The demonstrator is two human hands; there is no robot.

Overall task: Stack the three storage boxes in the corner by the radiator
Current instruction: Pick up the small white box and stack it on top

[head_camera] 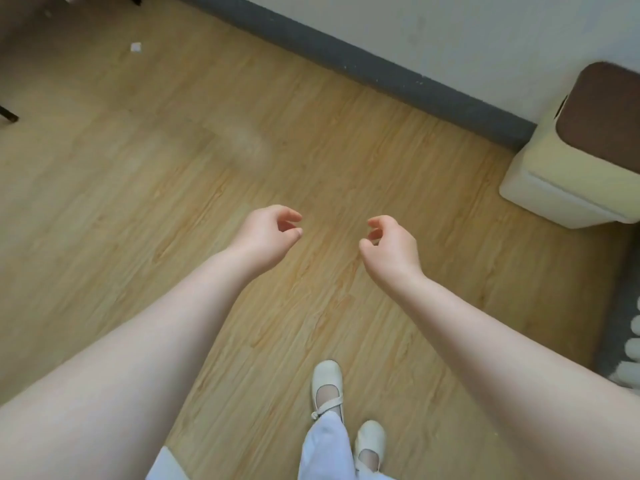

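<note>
Left hand (268,233) and right hand (389,244) held out over the wooden floor (138,174), apart, fingers loosely curled, palms empty, gripping nothing. One cream storage box (554,174) with a brown lid seen at far right, against the wall (450,32), well clear of both hands.

Pale wood floor (145,188) meets a white wall (450,29) along a grey skirting (363,60), a rug (620,323) at right.
</note>
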